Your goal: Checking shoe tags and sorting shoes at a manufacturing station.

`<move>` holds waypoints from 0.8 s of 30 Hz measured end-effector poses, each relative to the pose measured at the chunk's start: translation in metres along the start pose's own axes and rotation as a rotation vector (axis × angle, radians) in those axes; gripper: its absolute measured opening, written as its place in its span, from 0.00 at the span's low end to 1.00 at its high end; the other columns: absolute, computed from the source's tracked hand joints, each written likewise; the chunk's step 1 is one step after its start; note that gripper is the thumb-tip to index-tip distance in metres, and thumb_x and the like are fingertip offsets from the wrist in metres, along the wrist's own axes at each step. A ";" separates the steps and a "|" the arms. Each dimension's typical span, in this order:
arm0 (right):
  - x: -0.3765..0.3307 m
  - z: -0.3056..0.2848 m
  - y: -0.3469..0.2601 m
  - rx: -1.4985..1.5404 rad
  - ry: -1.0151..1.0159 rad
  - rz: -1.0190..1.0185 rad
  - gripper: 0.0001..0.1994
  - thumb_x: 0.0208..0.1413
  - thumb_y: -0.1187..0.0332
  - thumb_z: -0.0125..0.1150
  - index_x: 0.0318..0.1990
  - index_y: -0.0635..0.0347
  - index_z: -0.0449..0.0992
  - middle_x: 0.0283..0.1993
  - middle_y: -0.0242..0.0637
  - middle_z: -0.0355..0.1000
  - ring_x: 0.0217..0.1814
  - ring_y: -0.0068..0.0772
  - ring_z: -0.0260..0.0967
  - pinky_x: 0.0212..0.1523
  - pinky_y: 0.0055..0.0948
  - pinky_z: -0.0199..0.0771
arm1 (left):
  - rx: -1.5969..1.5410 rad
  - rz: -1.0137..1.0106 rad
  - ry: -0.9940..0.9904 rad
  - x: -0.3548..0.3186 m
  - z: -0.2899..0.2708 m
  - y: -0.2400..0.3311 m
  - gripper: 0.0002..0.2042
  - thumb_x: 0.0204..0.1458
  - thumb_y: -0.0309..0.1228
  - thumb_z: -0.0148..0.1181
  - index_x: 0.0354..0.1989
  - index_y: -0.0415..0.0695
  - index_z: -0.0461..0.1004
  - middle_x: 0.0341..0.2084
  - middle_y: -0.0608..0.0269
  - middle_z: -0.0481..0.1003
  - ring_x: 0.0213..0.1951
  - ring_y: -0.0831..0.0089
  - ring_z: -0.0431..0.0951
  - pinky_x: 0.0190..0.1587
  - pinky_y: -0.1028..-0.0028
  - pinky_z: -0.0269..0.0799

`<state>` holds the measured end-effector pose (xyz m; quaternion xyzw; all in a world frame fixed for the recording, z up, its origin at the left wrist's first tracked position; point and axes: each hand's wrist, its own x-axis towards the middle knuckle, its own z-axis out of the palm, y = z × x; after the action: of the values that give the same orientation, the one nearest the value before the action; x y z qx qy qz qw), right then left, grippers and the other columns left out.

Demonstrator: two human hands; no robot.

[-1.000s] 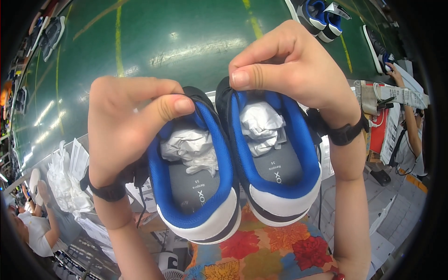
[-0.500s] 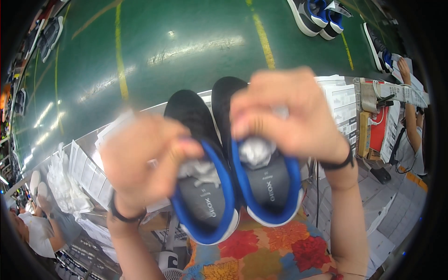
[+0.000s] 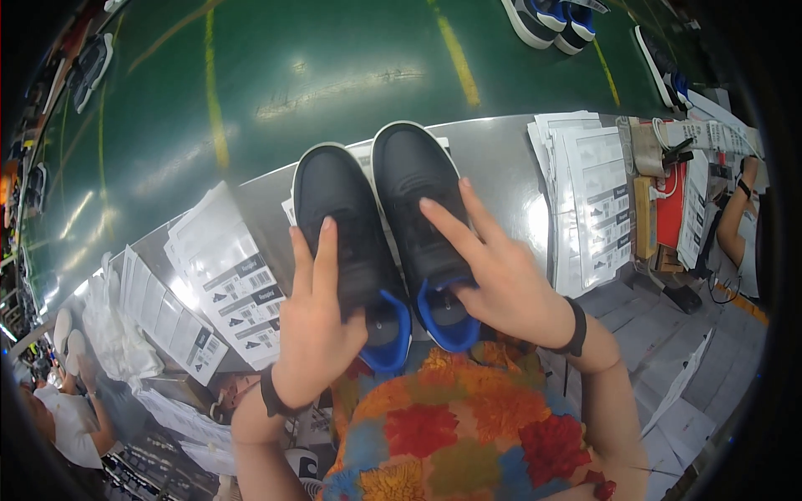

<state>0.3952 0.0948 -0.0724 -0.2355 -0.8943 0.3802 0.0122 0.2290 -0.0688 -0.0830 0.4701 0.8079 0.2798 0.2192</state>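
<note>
A pair of black shoes with blue linings and white sole edges lies side by side in front of me, toes pointing away. My left hand holds the left shoe, its thumb at the opening and two fingers stretched along the upper. Likewise, my right hand has the right shoe, thumb tucked into the collar and two fingers spread over the lace area. The heels sit close to my flowered apron. Both insoles are partly hidden by the hands and uppers.
A steel ledge borders the green belt with yellow lines. Stacks of printed label sheets flank the shoes, left and right. More shoes ride on the belt. Co-workers sit at far left and far right.
My hands have come down from above the openings onto the uppers, with fingers stretched forward. The shoes have tipped, showing more upper and less insole; the white paper inside is no longer visible.
</note>
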 end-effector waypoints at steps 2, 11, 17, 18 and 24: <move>0.007 -0.002 -0.003 -0.164 0.006 0.025 0.41 0.37 0.79 0.62 0.66 0.60 0.57 0.56 0.75 0.60 0.28 0.66 0.72 0.33 0.47 0.76 | 0.022 0.030 -0.009 0.012 -0.003 0.003 0.38 0.38 0.13 0.55 0.65 0.42 0.59 0.55 0.23 0.62 0.50 0.38 0.72 0.48 0.63 0.72; 0.024 -0.064 -0.026 0.012 -0.067 -0.010 0.33 0.32 0.80 0.56 0.56 0.62 0.71 0.34 0.48 0.77 0.30 0.47 0.75 0.34 0.30 0.73 | -0.300 -0.099 -0.092 0.030 -0.061 0.038 0.27 0.36 0.19 0.53 0.51 0.30 0.70 0.25 0.46 0.78 0.27 0.57 0.81 0.35 0.73 0.73; 0.020 -0.078 -0.033 0.028 -0.079 -0.012 0.32 0.32 0.79 0.57 0.54 0.63 0.72 0.36 0.48 0.77 0.32 0.46 0.76 0.34 0.28 0.74 | -0.226 -0.077 -0.062 0.028 -0.068 0.055 0.28 0.33 0.21 0.55 0.50 0.30 0.71 0.25 0.45 0.78 0.26 0.56 0.81 0.37 0.73 0.74; 0.019 -0.079 -0.034 0.027 -0.073 -0.004 0.32 0.32 0.79 0.57 0.54 0.63 0.73 0.37 0.48 0.78 0.32 0.44 0.77 0.34 0.27 0.74 | -0.175 -0.056 -0.064 0.028 -0.071 0.058 0.29 0.32 0.21 0.55 0.51 0.30 0.71 0.26 0.44 0.78 0.26 0.56 0.81 0.38 0.73 0.74; 0.006 -0.079 -0.037 0.128 0.182 -0.119 0.31 0.32 0.76 0.64 0.53 0.71 0.73 0.37 0.48 0.78 0.36 0.31 0.79 0.40 0.23 0.74 | -0.139 0.114 0.089 0.008 -0.082 0.053 0.32 0.33 0.18 0.54 0.56 0.27 0.68 0.37 0.48 0.79 0.38 0.72 0.79 0.44 0.79 0.71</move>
<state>0.3902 0.1286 0.0076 -0.2141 -0.8759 0.4121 0.1308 0.2081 -0.0610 0.0128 0.4862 0.7673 0.3678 0.1991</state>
